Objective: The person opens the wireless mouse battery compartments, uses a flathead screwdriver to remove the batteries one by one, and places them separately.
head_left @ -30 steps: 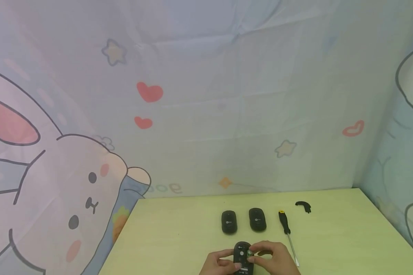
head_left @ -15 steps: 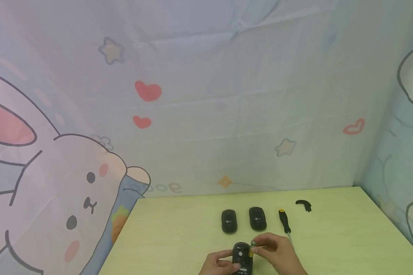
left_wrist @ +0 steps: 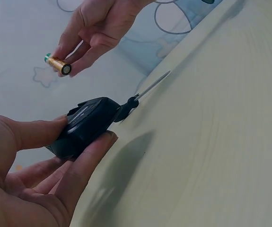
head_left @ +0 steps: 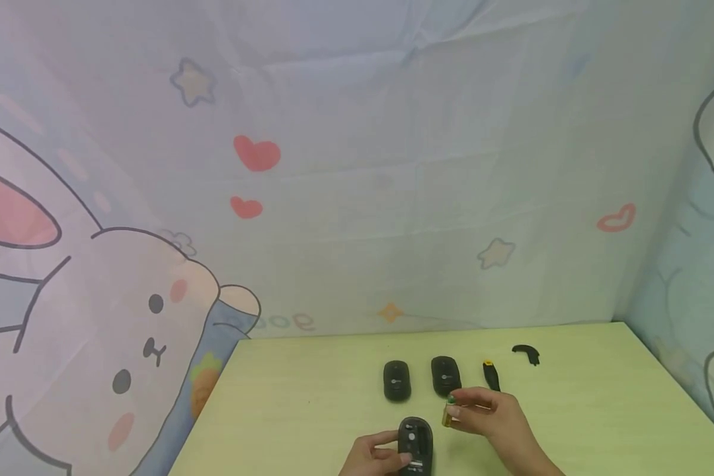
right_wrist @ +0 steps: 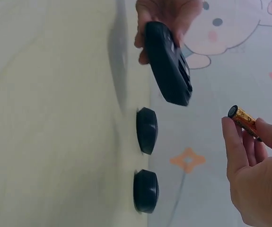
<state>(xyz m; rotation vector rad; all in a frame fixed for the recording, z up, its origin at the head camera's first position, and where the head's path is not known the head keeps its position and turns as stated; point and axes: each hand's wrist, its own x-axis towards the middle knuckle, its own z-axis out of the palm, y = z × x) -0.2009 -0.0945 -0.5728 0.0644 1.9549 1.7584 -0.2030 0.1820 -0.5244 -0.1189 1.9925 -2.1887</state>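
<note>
My left hand [head_left: 376,455] grips a black computer mouse [head_left: 415,444] by its sides, underside turned up, held above the table. Its label and a dark battery slot show in the head view. To the right of it, my right hand [head_left: 492,418] pinches a small gold battery [head_left: 447,412] with a green end between thumb and fingers. In the left wrist view the battery [left_wrist: 58,65] hangs in the air apart from the mouse [left_wrist: 86,125]. The right wrist view shows the battery's dark end [right_wrist: 232,111] pointing toward the held mouse [right_wrist: 166,64].
Two more black mice, a left one [head_left: 396,381] and a right one [head_left: 445,375], lie farther back on the pale table [head_left: 297,410]. A screwdriver [head_left: 491,375] lies partly behind my right hand. Beyond it is a curved black cover piece [head_left: 526,353]. A printed cloth [head_left: 357,264] hangs behind the table.
My right hand has drawn the battery out of the mouse's underside and carried it up and to the right. The left hand keeps its grip, with the mouse shifted slightly left.
</note>
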